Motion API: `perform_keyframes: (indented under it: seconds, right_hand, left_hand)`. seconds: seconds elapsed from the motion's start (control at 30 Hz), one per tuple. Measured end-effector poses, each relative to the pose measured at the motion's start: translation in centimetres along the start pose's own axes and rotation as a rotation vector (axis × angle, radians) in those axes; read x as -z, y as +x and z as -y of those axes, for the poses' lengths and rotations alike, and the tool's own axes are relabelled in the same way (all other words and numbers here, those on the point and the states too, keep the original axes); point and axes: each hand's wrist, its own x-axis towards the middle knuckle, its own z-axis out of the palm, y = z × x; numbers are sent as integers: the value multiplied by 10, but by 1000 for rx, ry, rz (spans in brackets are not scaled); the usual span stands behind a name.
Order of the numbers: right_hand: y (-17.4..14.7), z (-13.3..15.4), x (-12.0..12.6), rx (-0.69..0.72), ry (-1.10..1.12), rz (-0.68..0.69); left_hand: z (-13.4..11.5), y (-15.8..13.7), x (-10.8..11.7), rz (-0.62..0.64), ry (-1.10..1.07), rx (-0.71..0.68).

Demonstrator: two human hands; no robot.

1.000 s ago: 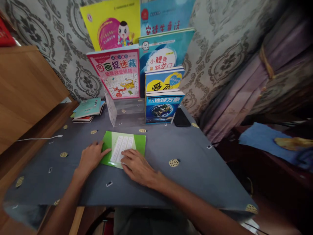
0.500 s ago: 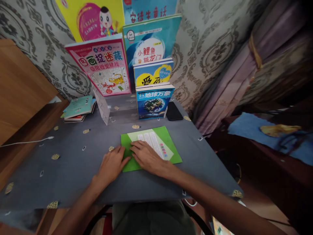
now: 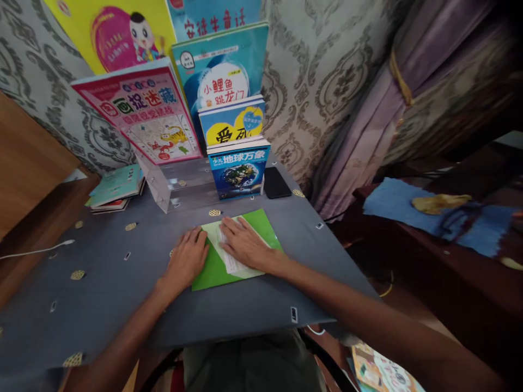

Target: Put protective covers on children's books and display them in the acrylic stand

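"While both hands lie on the green booklet [image 3: 211,268], can you say what has just changed?"

"Its place, first. A second ago it lay left of the blue Earth book [image 3: 239,173]; now it sits in front of that book, flat on the gray counter [image 3: 241,310] and slightly askew."

"And the hands?"

"Both have gone farther up it in the last half second. The left hand [image 3: 186,260] is now over the upper left edge, and the right hand [image 3: 244,244] reaches almost to the top edge — it covers much of the white text panel [image 3: 233,265]. The coloured lettering that showed beside it is hidden now."

"How is the grip?"

"Wide on the right: palm down, fingers stretched out, nothing enclosed. The left is much the same, fingers extended over the edge rather than curled around it. How hard either one presses, I can't tell."

"So what does the change mean for the work?"

"My judgement is that the booklet is being steadied flat rather than picked up. It's squarely before the person, apart from the clear stand [image 3: 158,188] and the black phone [image 3: 277,183] — neither hand is near those."
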Motion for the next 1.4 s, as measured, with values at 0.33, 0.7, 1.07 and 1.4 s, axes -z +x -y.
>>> perform_keyframes:
  seconds: [0.33,0.7,1.07,1.4]
  right_hand:
    - [-47,-60,18,-195,-49,-60]
    - [-57,-66,12,-129,-23,-158]
    - [-65,-76,15,-94,-63,-232]
    - [-102,-26,16,-303,-369,-343]
  left_hand:
    - [-15,39,10,68,185,129]
    - [41,48,-22,-156,-226,54]
    - [39,53,-30,-272,-166,72]
    - [-4,30,-3,-100,34,-58]
